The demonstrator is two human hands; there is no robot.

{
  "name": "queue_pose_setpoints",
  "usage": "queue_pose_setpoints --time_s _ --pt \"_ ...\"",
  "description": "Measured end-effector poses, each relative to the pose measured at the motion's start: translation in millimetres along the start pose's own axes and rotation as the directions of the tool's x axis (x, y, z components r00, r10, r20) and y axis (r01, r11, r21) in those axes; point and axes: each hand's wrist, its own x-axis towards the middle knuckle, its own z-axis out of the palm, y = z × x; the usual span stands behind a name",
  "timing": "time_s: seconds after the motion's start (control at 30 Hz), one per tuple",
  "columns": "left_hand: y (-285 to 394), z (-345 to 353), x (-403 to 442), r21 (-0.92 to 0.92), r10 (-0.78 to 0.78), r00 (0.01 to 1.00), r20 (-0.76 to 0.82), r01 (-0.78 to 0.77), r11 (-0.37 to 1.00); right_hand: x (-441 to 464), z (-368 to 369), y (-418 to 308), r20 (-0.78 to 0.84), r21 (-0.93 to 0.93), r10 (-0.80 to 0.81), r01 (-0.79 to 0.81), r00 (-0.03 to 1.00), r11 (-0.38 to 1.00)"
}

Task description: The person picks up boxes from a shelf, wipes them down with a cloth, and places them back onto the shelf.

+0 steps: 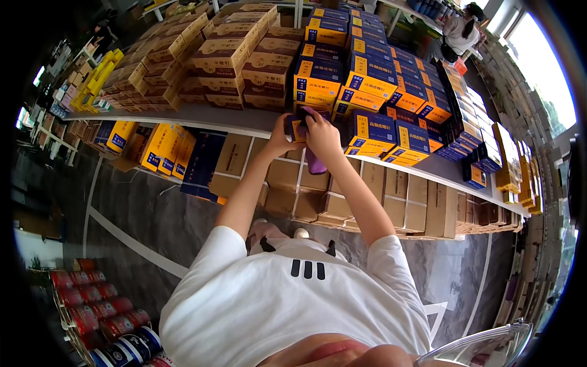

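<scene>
Over the front edge of the shelf [254, 121], my left hand [282, 137] is closed around the side of a small dark blue and yellow box [298, 128]. My right hand [323, 134] grips a purple cloth [316, 163] against that box, and part of the cloth hangs below the fingers. The fingers hide much of the box. Right of my hands stand blue and yellow boxes [370, 132] with Chinese print. Behind them rises a taller stack of similar boxes [318, 77].
Brown cartons [223, 58] are stacked at the shelf's left. Strapped cardboard cartons [293, 189] fill the level below, beside yellow boxes [162, 147]. Red cans [92, 306] stand at lower left. Another person [460, 33] is at the far right, back turned.
</scene>
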Motion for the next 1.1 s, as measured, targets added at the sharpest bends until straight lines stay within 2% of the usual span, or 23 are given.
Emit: queue_pose_setpoints --time_s 0.13,0.2,0.27,0.33,0.4,0.47,0.53,0.63,0.67,0.73,0.83,0.93,1.0,1.03,1.07,1.1 --pt "-6.1 -1.9 4.8 0.105 -0.019 1.000 0.021 0.017 0.994 20.8 29.6 7.1 0.101 -0.037 0.050 -0.046 0.994 0.998" --pt "-4.7 0.2 3.0 0.048 0.003 1.000 0.012 -0.004 0.999 21.3 30.5 5.0 0.231 -0.125 0.255 -0.232 0.939 0.965" --pt "0.2 0.4 0.2 0.044 -0.029 0.999 0.022 0.028 0.999 16.1 38.1 8.8 0.192 -0.174 0.296 -0.264 0.936 0.949" --pt "2.2 -1.2 2.0 0.094 0.035 0.999 -0.014 -0.034 0.995 18.1 34.2 12.5 0.126 -0.224 0.323 -0.291 0.938 0.930" --pt "5.9 -2.5 1.7 0.119 0.064 0.998 -0.011 -0.063 0.991 14.5 27.5 13.9 0.126 -0.223 0.355 -0.323 0.926 0.920" --pt "12.6 -3.2 2.0 0.137 0.104 0.995 -0.012 -0.101 0.985 5.9 17.0 12.6 0.166 -0.188 0.480 -0.451 0.861 0.873" --pt "22.0 -5.9 2.5 0.087 0.133 0.991 -0.011 -0.131 0.988 -15.7 -5.5 -5.6 0.054 -0.006 0.509 -0.510 0.859 0.860" --pt "20.3 -7.7 5.1 0.088 0.195 0.981 0.017 -0.195 0.977 -70.8 -11.5 -34.5 -0.086 0.166 0.513 -0.495 0.854 0.853" --pt "19.7 -8.1 3.8 0.091 0.217 0.976 0.021 -0.218 0.972 -84.1 -10.6 -48.2 -0.085 0.310 0.587 -0.538 0.805 0.784" --pt "10.9 -9.1 2.7 0.142 0.239 0.969 0.055 -0.244 0.959 -109.2 7.4 -58.8 -0.089 0.435 0.670 -0.576 0.737 0.692" --pt "6.1 -17.7 2.7 0.080 0.176 0.978 0.108 -0.185 0.979 -117.9 31.3 -59.1 -0.136 0.481 0.733 -0.602 0.667 0.637" --pt "2.7 -21.8 5.6 0.036 0.153 0.979 0.132 -0.159 0.987 -93.1 45.0 -50.1 -0.320 0.531 0.750 -0.546 0.579 0.648" --pt "2.0 -22.8 7.5 0.024 0.121 0.981 0.150 -0.126 0.992 -73.1 53.8 -48.5 -0.217 0.611 0.876 -0.640 0.431 0.466" --pt "1.0 -21.7 6.8 0.016 0.134 0.982 0.132 -0.138 0.990 -60.4 57.1 -54.6 -0.235 0.605 0.871 -0.636 0.432 0.478" --pt "0.6 -20.1 7.7 0.005 0.150 0.982 0.111 -0.152 0.988 -52.7 60.2 -67.7 -0.168 0.638 0.916 -0.668 0.364 0.382" --pt "2.5 -19.2 10.2 0.003 0.160 0.981 0.114 -0.161 0.987 -49.6 71.9 -77.4 -0.229 0.621 0.898 -0.654 0.376 0.433"
